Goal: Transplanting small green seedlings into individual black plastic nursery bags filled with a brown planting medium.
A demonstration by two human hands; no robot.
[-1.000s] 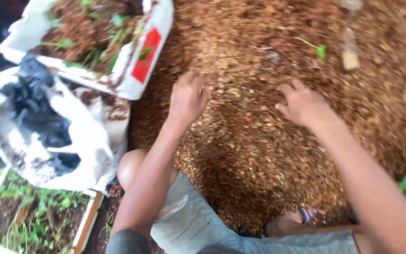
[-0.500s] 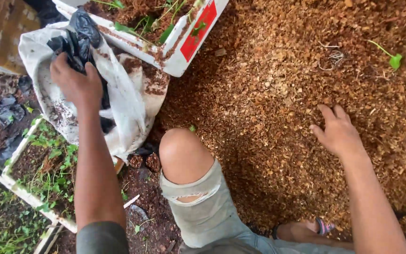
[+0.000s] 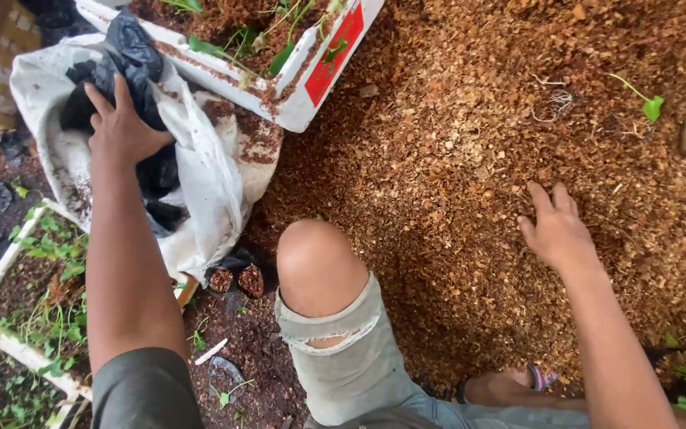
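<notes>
We see the left hand (image 3: 125, 127) stretched out over a white sack (image 3: 208, 183) at the upper left, fingers spread and lying on the crumpled black plastic bags (image 3: 132, 56) that sit in the sack's open mouth; it rests on the plastic with an open palm, and we cannot tell whether any finger has caught a fold. The right hand (image 3: 556, 230) is well apart on the other side, laid flat with fingers loosely splayed on the bed of brown wood-chip mulch (image 3: 470, 143) that fills the right half of the view; it grips nothing. Between the two arms rises the person's bare knee (image 3: 317, 266), above torn grey shorts (image 3: 351, 357). Just beyond the sack a white foam box (image 3: 311, 99) with a red label holds soil and green seedlings; another seedling tray (image 3: 21, 318) lies at the lower left, under the left forearm; a single green sprout (image 3: 651, 105) stands in the mulch far beyond the right hand.
</notes>
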